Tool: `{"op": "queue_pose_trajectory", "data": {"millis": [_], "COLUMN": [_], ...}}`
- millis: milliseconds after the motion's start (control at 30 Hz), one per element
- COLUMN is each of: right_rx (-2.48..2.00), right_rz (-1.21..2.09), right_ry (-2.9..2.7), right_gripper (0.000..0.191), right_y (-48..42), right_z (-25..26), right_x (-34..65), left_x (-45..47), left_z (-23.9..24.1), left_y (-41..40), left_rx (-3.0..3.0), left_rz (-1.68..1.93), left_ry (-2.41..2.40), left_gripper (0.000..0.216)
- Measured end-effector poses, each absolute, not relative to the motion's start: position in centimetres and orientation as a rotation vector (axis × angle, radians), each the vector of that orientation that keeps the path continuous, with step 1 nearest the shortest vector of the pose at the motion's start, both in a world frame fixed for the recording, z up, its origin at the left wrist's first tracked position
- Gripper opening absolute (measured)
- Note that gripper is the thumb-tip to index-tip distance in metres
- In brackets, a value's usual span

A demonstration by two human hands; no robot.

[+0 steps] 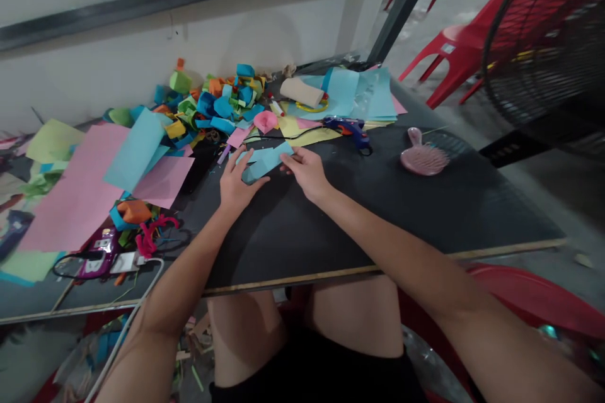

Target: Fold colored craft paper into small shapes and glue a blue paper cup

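Note:
A folded strip of light blue paper [265, 160] lies on the black tabletop [378, 214], held between both hands. My left hand [236, 182] grips its left end, thumb on top and fingers curled round it. My right hand [307, 170] pinches its right end with the fingertips. Both forearms reach in from the bottom of the view.
A heap of curled coloured paper pieces [217, 104] sits behind the hands. Pink and blue sheets [108, 170] lie at left, more blue sheets [359, 94] at back right. A blue glue gun [350, 129], pink hairbrush [423, 157], cardboard roll [302, 92], red chair [454, 44] and fan [548, 38] are nearby.

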State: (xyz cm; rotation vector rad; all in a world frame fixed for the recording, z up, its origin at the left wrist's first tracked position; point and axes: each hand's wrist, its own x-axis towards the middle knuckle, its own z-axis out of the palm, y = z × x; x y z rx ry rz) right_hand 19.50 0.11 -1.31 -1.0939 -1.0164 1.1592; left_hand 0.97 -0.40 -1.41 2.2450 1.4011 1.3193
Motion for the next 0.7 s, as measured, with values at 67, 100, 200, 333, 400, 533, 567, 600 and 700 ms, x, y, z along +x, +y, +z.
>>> {"op": "queue_pose_trajectory", "data": {"millis": [67,100,200,333,400,533,567,600,700], "right_rx": [-1.097,-1.097,-1.100,-1.042,-0.998,-0.904,-0.876,-0.850,-0.798], "right_rz": [1.138,1.130,1.162,1.330,1.409,1.445,1.450,1.459,1.500], "right_ry": [-0.969,-0.957,-0.948,-0.978,-1.058,-1.194,-1.222,-1.251,-1.334], "right_gripper": [0.037,0.036,0.036,0.044,0.044,0.038,0.036,0.036,0.037], "right_y": [0.3,0.4,0.7,0.9,1.0,0.9,0.9,0.9,0.9], "right_z": [-1.5,-1.6,-1.5,-0.8,-0.6,-0.7,-0.9,-1.1,-1.6], "right_x": [19.9,20.1,20.8,21.5,21.5,20.9,20.7,20.5,20.2], "left_x": [0.9,0.9,1.0,1.2,1.3,1.3,1.2,1.1,0.8], "left_z": [-1.6,-1.7,-1.8,-1.6,-1.6,-1.5,-1.5,-1.4,-1.0], "left_y": [-0.3,-0.2,-0.2,-0.5,-0.6,-0.7,-0.7,-0.7,-0.9], "left_rx": [2.271,2.260,2.203,2.187,2.197,2.259,2.282,2.305,2.364], "left_rz": [1.281,1.270,1.279,1.353,1.368,1.373,1.383,1.396,1.424], "left_ry": [1.418,1.436,1.462,1.441,1.441,1.404,1.378,1.355,1.332], "left_gripper": [0.061,0.055,0.039,0.036,0.037,0.036,0.034,0.033,0.031]}}
